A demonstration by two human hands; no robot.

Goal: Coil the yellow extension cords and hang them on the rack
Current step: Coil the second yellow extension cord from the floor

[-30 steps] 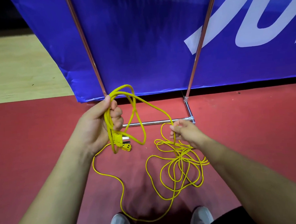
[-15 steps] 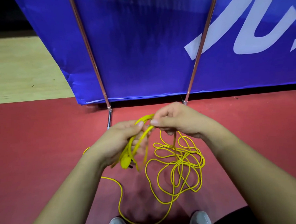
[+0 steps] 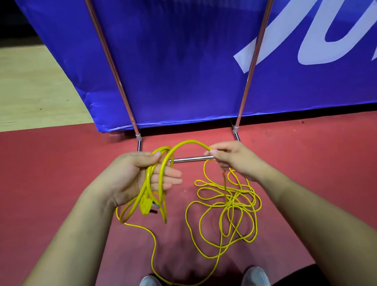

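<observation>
Yellow rubbery cord (image 3: 226, 211) tangled in loose loops, left hand (image 3: 139, 176) gripping coils, right hand (image 3: 232, 158) pinching strand

1. Yellow extension cord (image 3: 228, 208): smooth plastic sheath, slight sheen.
2. Rack (image 3: 192, 158) bar behind cord: polished shiny metal.
3. Blue banner (image 3: 179, 62) above rack: glossy sheet, lightly wrinkled.
4. Red floor (image 3: 42, 172) under cord: matt, smooth.
5. Pale floor strip (image 3: 23, 90) left of banner: wood-look.

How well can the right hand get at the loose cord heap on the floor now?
Probably yes. The right hand is just above the heap, with nothing between them but the strand it pinches; the person would likely need to bend lower.
</observation>
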